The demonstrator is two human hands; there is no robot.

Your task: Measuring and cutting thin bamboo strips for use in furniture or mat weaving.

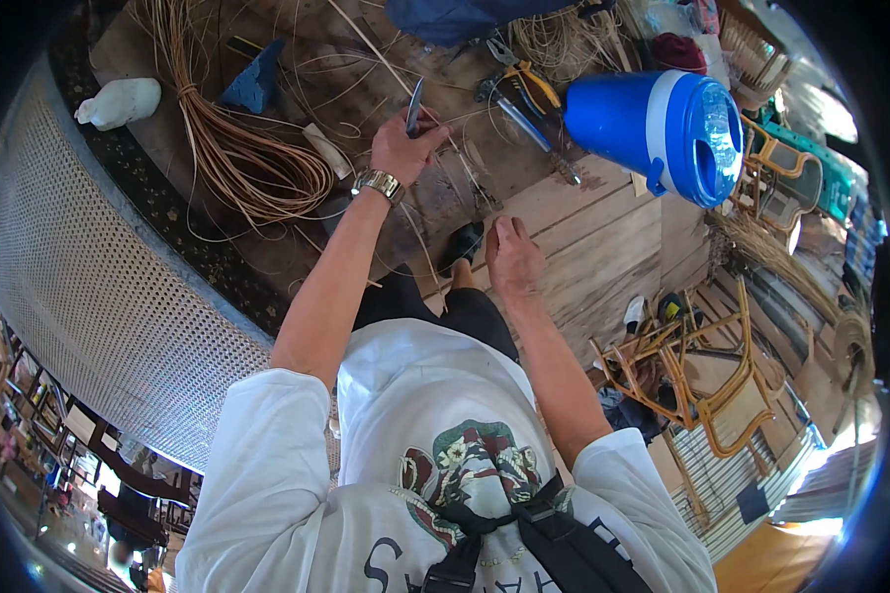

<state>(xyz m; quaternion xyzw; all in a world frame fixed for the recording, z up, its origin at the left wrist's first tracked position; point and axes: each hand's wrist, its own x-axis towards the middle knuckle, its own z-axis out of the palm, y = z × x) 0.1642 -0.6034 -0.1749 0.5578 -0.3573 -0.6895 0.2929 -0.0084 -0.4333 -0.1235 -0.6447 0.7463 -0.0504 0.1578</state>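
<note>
My left hand (405,148), with a metal-banded watch on its wrist, is closed around a knife (414,107), whose blade points away from me. A long pale cane strip (371,44) runs from the far edge down to this hand. Nearer to me and to the right, my right hand (515,259) is closed, fingers curled in, above the wooden planks. Whatever it may hold is hidden or too thin to make out. Left of my left hand lies a tied bundle of brown cane strands (242,163), with a short pale piece (326,150) beside it.
Pliers (526,79) and a blue-handled tool (524,124) lie near a blue and white water jug (653,133). A white bottle (121,104) and a blue wedge-shaped piece (254,79) are at far left. Woven cane webbing (119,287) curves along my left; a rattan frame (697,376) stands right.
</note>
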